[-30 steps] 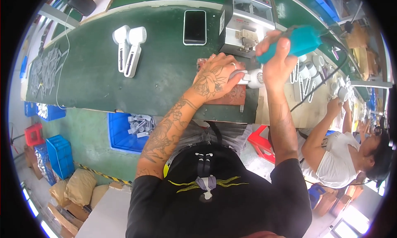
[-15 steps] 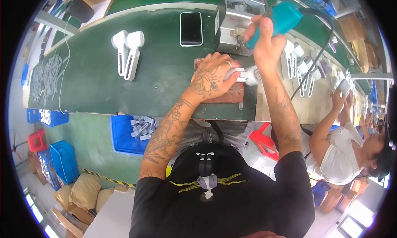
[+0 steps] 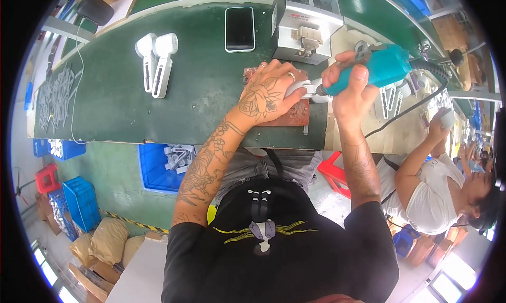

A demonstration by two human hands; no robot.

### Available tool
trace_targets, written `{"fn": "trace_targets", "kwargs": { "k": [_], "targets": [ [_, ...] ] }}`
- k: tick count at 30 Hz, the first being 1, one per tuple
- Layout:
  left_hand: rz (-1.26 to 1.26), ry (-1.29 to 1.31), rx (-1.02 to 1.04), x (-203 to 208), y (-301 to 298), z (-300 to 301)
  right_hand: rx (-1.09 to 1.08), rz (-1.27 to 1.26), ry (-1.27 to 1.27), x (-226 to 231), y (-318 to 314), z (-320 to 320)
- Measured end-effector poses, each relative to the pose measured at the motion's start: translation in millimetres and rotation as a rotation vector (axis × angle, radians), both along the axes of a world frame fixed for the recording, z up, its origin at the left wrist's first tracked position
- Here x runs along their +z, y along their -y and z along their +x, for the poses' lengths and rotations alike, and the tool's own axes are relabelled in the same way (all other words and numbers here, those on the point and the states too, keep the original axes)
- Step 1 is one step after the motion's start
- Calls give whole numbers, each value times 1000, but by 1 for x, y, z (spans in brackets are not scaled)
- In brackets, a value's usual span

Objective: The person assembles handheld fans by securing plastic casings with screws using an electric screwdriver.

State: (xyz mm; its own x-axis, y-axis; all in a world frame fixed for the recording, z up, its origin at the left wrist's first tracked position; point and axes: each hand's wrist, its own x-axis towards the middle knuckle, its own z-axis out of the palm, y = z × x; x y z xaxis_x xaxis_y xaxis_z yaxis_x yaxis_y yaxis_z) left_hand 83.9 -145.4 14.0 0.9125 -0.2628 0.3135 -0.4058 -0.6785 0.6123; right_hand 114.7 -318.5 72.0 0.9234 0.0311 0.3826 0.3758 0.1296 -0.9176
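Observation:
My left hand (image 3: 266,95) presses down on a white handheld fan (image 3: 301,86), which lies over a reddish-brown board (image 3: 295,117) at the bench edge. Most of the fan is hidden under the fingers and the tool. Wrapped in my right hand (image 3: 354,89) is a teal electric screwdriver (image 3: 389,66), held almost level with its tip pointing left at the fan's white body, close to my left thumb. Whether the tip sits in a screw is too small to tell.
Behind the board stands a silver screw feeder (image 3: 303,26), with a phone (image 3: 240,30) left of it. Two white fans (image 3: 161,60) lie further left, near grey strips (image 3: 59,100). More fans (image 3: 390,100) lie to the right, near a co-worker (image 3: 432,197). A blue bin (image 3: 153,168) stands below.
My right hand has brought the screwdriver from the feeder's front down and toward me, to the fan. My left hand stays on the fan.

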Motion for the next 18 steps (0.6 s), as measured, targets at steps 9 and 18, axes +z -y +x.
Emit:
{"fn": "trace_targets", "kwargs": {
  "k": [9,18],
  "targets": [
    [18,-38,-56,2,-2,2,57,-13,6,-14,2,-3],
    [60,86,-34,5,-10,-5,71,-25,17,-15,-4,-6]
  ]
}}
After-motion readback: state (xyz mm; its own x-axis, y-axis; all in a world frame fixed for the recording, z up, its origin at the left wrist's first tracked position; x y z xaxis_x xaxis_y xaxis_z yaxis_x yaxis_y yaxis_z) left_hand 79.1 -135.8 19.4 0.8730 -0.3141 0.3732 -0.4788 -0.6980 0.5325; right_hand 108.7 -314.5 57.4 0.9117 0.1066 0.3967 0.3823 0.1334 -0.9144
